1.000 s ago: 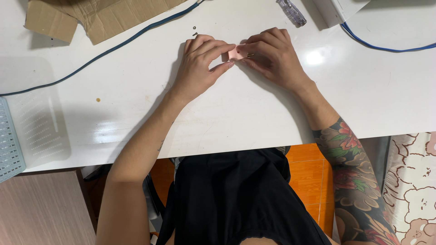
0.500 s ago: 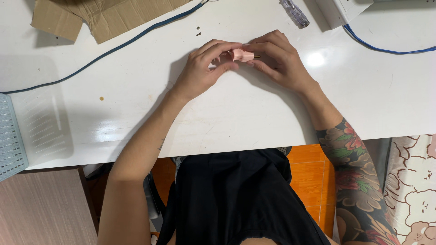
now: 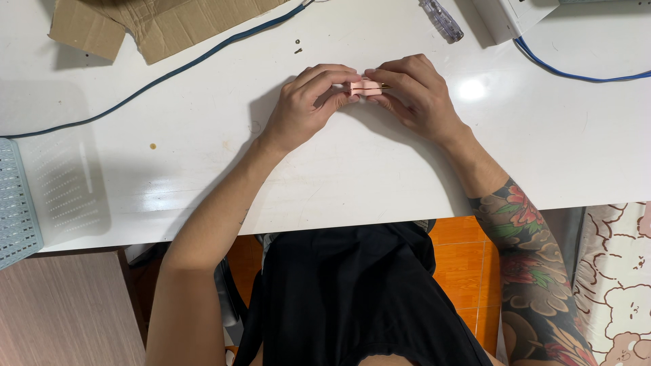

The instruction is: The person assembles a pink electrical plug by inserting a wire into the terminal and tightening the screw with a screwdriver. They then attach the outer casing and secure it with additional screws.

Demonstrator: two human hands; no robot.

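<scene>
Pink plastic, a small blocky piece, sits pinched between both hands over the white table, near its far middle. Left hand: thumb and forefinger closed on the piece's left end, other fingers curled under. Right hand: fingertips closed on the right end; a thin metallic sliver seems to stick out beside them, too small to tell what it is.

Change over the last second: the hands have drawn closer together and the piece has turned slightly, now lying level between the fingertips instead of half hidden under the left fingers. My reading: the work is at a fine fitting or pressing stage, both hands needed on the one part.

Around it:
- torn brown cardboard, flat, far left corner; no label readable
- dark cable running diagonally under it
- two tiny dark screws loose beyond the hands
- clear-handled tool, far centre
- white box with blue cable, far right
- pale perforated basket, left edge
</scene>
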